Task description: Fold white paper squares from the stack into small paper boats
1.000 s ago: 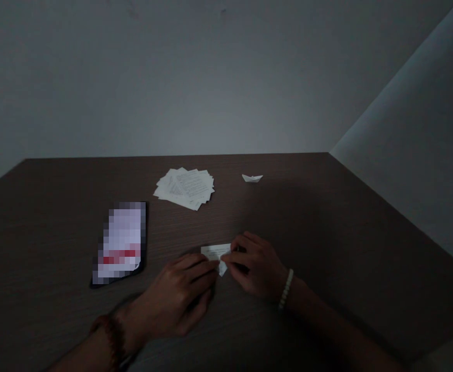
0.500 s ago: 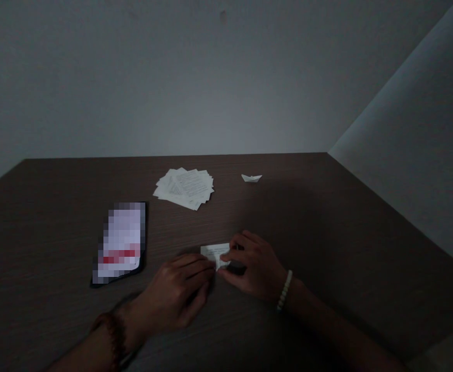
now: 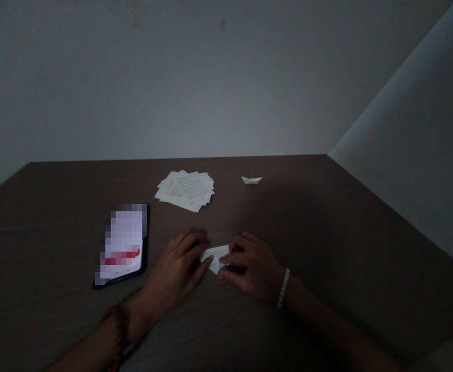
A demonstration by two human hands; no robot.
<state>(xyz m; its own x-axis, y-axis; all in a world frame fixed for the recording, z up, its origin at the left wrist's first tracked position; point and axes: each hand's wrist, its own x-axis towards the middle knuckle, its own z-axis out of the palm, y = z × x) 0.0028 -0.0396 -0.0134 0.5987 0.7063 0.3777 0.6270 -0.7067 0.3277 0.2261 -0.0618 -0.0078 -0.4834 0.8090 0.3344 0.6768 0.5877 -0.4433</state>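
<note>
A small piece of printed white paper (image 3: 216, 256), folded along its lower left side, lies on the table between my two hands. My left hand (image 3: 182, 263) pinches its left corner between the thumb and curled fingers. From the other side my right hand (image 3: 251, 263) grips the paper's right end, and the fingers cover that part. Both hands rest low over the tabletop.
The brown table (image 3: 319, 217) meets a grey wall at the back. A fanned stack of printed paper sheets (image 3: 187, 190) lies beyond my hands, with a small folded paper boat (image 3: 251, 181) to its right. A phone (image 3: 123, 245) with a lit, blurred screen lies at left.
My left hand has shifted up and slightly left, from the paper's lower edge to its left corner. The paper's lower left side now slants inward. My right hand has stayed nearly in place.
</note>
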